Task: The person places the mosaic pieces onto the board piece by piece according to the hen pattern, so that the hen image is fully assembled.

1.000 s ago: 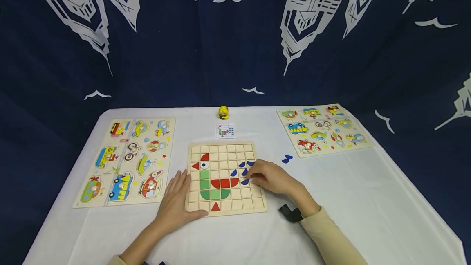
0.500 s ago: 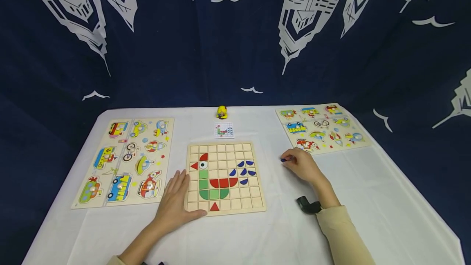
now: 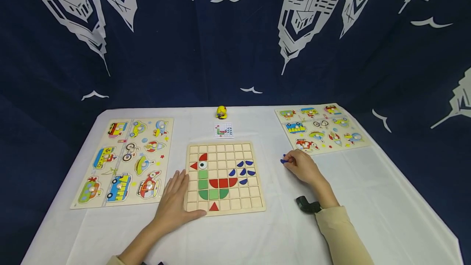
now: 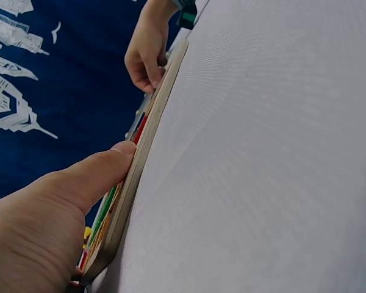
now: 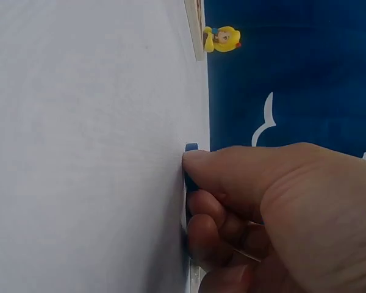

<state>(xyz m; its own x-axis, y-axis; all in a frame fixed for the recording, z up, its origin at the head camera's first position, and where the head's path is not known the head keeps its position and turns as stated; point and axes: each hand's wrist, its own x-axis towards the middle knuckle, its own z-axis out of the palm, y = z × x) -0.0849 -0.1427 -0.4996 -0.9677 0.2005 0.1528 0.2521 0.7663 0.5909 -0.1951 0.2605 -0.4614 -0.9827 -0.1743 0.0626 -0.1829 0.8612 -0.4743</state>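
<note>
The wooden grid board [image 3: 235, 203] lies flat, with a bird picture of red and green pieces, a round eye piece [image 3: 202, 165] and several blue half-round pieces [image 3: 243, 181] on its right side. My left hand [image 3: 174, 203] rests at the board's left front corner, fingers spread along the left side, thumb on the front edge. Right of the board, my right hand [image 3: 303, 167] pinches a blue half-round piece [image 5: 191, 147] at the tablecloth. Another bit of blue shows by its fingertips in the head view; the fingers partly hide both.
A pattern card [image 3: 223, 130] and a small yellow figure [image 3: 221, 112] stand behind the board. Vehicle puzzle boards lie at left [image 3: 128, 183] and back right [image 3: 324, 134]. A navy curtain [image 3: 235, 60] with white drawings hangs behind the table.
My right hand has left a blue piece on the board's right side and moved right to the loose blue pieces, where its fingers now pinch one. My left hand has stayed put.
</note>
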